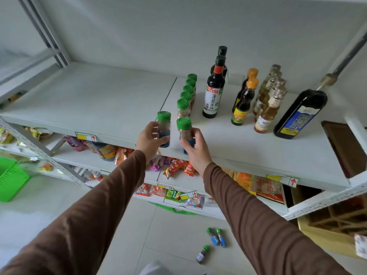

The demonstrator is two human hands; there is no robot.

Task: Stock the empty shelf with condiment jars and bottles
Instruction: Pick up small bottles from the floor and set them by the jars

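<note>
Fingers of each hand (148, 138) (196, 150) around a green-capped jar (164, 129) (184, 133), upright on shelf (99, 96).

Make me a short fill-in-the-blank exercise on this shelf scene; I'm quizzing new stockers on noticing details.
1. Each hand, the left hand and the right hand, grips one spice jar with a ____ lid.
2. On the floor lie ____ more spice jars.
3. The basket at the left edge is ____.
4. The two dark bottles with orange caps stand on the shelf to the ____ of the tall soy sauce bottle.

Missing words: green; three; green; right
</note>
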